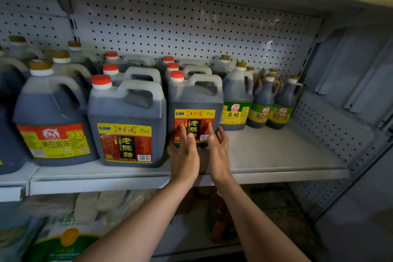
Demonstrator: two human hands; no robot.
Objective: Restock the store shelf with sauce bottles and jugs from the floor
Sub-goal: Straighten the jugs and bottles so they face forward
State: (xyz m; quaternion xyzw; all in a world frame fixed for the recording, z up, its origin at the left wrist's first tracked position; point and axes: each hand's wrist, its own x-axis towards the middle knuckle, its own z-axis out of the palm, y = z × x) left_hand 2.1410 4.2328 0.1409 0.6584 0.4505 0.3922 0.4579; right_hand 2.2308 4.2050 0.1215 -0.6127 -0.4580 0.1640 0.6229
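A grey metal shelf [276, 155] backed by white pegboard [191, 28] is seen under dim light. A dark vinegar jug [194, 104] with a red cap stands upright on it. The left hand [185, 155] and right hand [218, 149] are spread flat against the jug's front label, fingers open, not clamped. Left of this jug another like it [127, 123] is placed; right of it green-labelled bottles [261, 106] are set.

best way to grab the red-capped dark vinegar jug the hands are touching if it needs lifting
Take the red-capped dark vinegar jug by its moulded loop handle on top, reaching down from above and in front. The handle runs front to back, open to a hooked hand; the flat sides are boxed in by neighbouring jugs.
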